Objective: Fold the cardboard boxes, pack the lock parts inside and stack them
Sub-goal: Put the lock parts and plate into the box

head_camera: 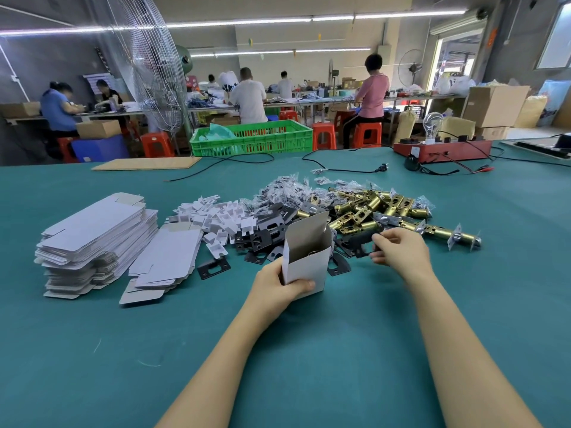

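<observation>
Forearms: two bare arms reach forward over the green felt counter (309, 350), closest to where I stand.
Left hand: the left hand (278, 288) is wrapped round the base of a folded white box (306, 257), thumb pressed across its front, holding it upright with the top flap standing open.
Right hand: the right hand (398, 251) pinches a flat black strike plate (360, 242) between its fingertips; the plate is blurred, so its exact outline is hard to tell.
Key relation: the box mouth lies just to the left of the plate and a little nearer me; the right hand is the nearer one to feed it in, I'd judge long edge downward.
Box contents: something round and metallic seems to sit inside already.
Parts heap: beyond the hands, matte black plates (265, 233), shiny brass latch bolts (364, 211), white plastic pieces (216, 217) and small clear bags (284, 186).
Flat blanks: a stack of smooth unfolded box blanks (95, 236) well off to the left.
</observation>
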The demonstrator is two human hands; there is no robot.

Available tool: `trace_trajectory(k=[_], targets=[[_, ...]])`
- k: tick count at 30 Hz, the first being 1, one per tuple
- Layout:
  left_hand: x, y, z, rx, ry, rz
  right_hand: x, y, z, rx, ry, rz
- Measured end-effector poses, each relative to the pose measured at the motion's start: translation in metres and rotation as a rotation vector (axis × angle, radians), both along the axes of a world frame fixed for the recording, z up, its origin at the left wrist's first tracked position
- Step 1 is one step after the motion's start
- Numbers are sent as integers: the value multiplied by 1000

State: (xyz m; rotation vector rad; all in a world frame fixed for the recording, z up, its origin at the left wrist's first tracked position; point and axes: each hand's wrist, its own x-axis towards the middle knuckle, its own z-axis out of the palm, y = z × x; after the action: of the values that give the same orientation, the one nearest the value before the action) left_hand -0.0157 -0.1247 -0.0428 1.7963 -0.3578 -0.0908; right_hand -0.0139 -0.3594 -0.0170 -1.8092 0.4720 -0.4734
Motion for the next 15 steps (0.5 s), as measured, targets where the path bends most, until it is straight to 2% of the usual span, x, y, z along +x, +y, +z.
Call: trace_trajectory(k=[6, 15], targets=[[1, 0, 0, -23, 28, -15, -3, -8, 12, 324, -35, 52], [4, 1, 1, -138, 118, -47, -16, -1, 58, 494, -151, 252]])
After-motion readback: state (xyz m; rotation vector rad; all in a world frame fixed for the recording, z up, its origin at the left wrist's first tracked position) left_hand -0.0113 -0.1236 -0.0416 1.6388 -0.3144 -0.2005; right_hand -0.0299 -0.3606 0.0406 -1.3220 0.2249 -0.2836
